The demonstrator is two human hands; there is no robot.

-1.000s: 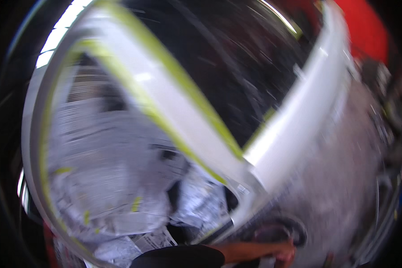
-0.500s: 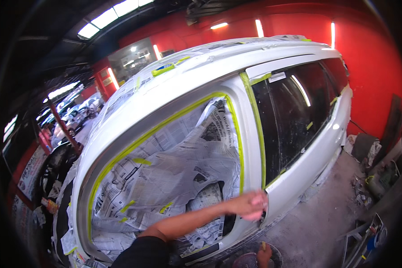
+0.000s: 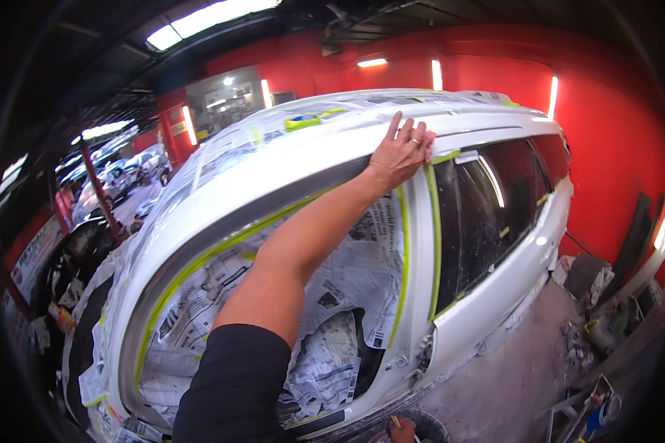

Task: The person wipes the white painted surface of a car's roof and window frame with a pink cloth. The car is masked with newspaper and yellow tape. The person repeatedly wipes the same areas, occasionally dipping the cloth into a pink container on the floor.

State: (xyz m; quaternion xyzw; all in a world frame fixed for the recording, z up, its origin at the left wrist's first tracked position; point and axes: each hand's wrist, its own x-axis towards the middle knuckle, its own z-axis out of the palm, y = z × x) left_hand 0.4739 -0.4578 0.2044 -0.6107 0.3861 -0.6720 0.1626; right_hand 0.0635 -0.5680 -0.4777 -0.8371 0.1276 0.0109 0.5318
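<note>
The white car fills the middle of the view, and the left hand is laid flat on its roof edge, just above the pillar between the front door opening and the rear window. The grip is released there: the fingers are spread and pressed on the surface, with nothing grasped. For this pressing to be done well, even pressure would best be kept along the yellow-green tape so that its edge seals without wrinkles. The car's roof and front door opening are covered with newspaper, bordered by the tape, while the dark rear window is left bare. At the lower edge, the right hand is only partly seen, so whether it is open or closed cannot be told. A red wall stands behind.
</note>
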